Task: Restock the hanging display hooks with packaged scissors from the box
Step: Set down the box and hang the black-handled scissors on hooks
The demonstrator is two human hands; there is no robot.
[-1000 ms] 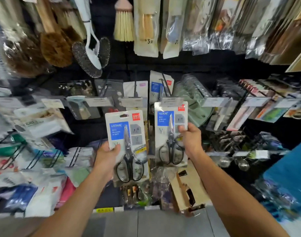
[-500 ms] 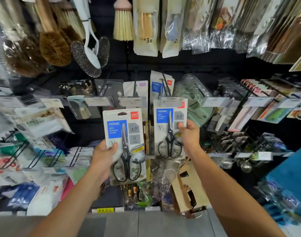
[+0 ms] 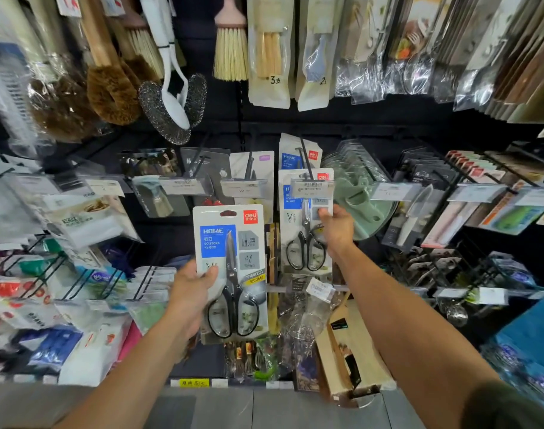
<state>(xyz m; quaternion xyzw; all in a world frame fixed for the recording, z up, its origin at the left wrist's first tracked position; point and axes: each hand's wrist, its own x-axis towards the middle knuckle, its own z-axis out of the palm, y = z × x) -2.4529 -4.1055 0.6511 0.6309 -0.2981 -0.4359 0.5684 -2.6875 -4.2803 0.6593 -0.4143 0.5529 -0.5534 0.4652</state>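
Observation:
My left hand (image 3: 191, 292) grips a packaged pair of black scissors (image 3: 230, 267) by its left edge, held upright in front of the shelf. My right hand (image 3: 337, 227) holds a second scissors pack (image 3: 304, 224) by its right edge; its top sits behind the price tag (image 3: 310, 187) at the tip of a display hook (image 3: 306, 161). Another scissors pack (image 3: 290, 156) hangs further back on that hook. An open cardboard box (image 3: 354, 345) stands low, below my right forearm.
Brushes and scourers (image 3: 168, 109) hang above. Neighbouring hooks carry other packaged goods: green plastic items (image 3: 357, 193) right of the scissors hook, knives (image 3: 416, 212) further right, bagged goods (image 3: 78, 218) at left. The grey shelf edge (image 3: 233, 404) runs along the bottom.
My right hand has pushed its scissors pack up and back, so the pack's top now lies behind the hook's price tag. My left hand has stayed near the same place with its pack.

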